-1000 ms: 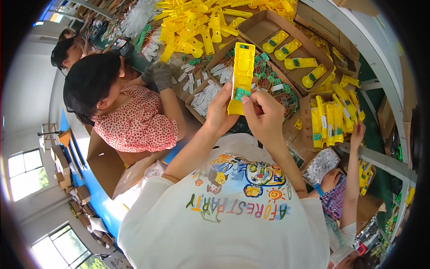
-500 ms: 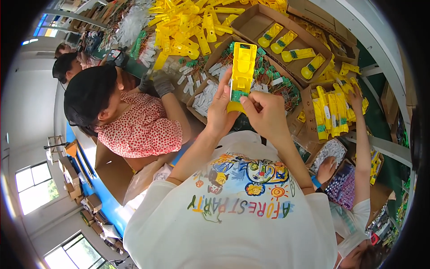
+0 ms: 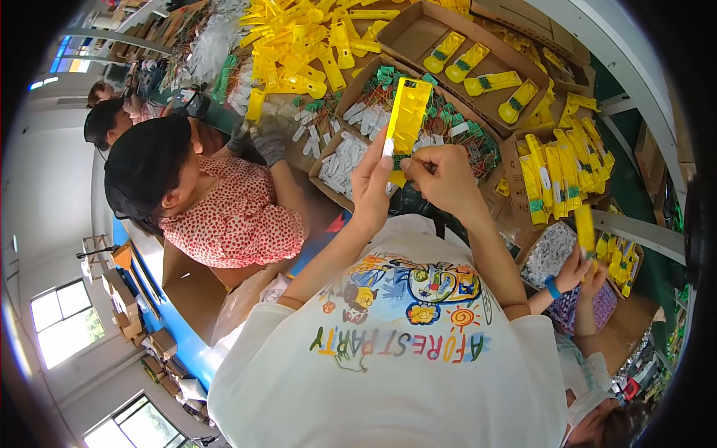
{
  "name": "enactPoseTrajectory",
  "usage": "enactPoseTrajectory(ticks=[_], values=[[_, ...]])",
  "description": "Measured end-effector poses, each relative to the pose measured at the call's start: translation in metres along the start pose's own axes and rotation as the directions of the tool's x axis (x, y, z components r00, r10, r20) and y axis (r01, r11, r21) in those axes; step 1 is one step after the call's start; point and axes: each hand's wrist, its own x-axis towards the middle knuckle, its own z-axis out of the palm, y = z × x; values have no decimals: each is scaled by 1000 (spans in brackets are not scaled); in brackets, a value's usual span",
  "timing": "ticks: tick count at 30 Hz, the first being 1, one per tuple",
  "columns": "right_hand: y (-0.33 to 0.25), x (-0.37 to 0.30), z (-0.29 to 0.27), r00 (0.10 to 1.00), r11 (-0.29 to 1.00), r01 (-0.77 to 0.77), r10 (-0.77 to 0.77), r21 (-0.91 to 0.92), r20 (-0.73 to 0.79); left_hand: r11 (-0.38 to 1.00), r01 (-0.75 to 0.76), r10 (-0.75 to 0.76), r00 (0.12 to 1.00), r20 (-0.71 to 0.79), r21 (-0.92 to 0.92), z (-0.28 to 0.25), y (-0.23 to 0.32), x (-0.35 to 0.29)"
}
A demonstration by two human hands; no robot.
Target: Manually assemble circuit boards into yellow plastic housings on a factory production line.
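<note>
My left hand (image 3: pixel 371 181) is closed round the lower part of a long yellow plastic housing (image 3: pixel 410 112), held up tilted before my chest. A small white piece (image 3: pixel 388 147) shows at the housing's edge beside my left fingers. My right hand (image 3: pixel 448 177) is closed, thumb and forefinger pinched together at the housing's lower end. A bit of green circuit board (image 3: pixel 399 159) shows there; what the right fingertips grip is hidden. Behind the housing stands a cardboard box of wired green circuit boards (image 3: pixel 455 119), and white plastic pieces (image 3: pixel 348 164) fill a box beside my left hand.
Loose yellow housings (image 3: pixel 299 45) are heaped at the far side. A shallow carton (image 3: pixel 407 33) holds several with green boards; another box of filled housings (image 3: pixel 553 175) stands right. A co-worker in a red-dotted top (image 3: pixel 231 216) works left, and another person's hands (image 3: pixel 579 276) are at right.
The housing in my left hand has turned and leaned, so its green board is mostly hidden. At right, the other person's hand has left the box and now holds a yellow housing lower down.
</note>
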Motion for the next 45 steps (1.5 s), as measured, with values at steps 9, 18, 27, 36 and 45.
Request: enactPoseTrajectory(ticks=[9, 18, 27, 36, 45], values=[[3, 5, -2, 983, 923, 159, -183, 349, 36, 981, 101, -90, 993, 70, -167, -2, 3, 8], [15, 8, -6, 975, 871, 9, -118, 492, 191, 964, 204, -184, 975, 124, -170, -3, 0, 9], [38, 10, 9, 994, 964, -7, -22, 264, 105, 971, 198, -194, 980, 42, -130, -5, -24, 20], [87, 5, -12, 908, 956, -154, 38, 248, 417, 947, 246, -255, 967, -19, -207, -10, -37, 31], [37, 10, -74, 944, 555, -174, -142, 813, 298, 919, 394, -393, 918, 58, -6, -32, -21, 28]])
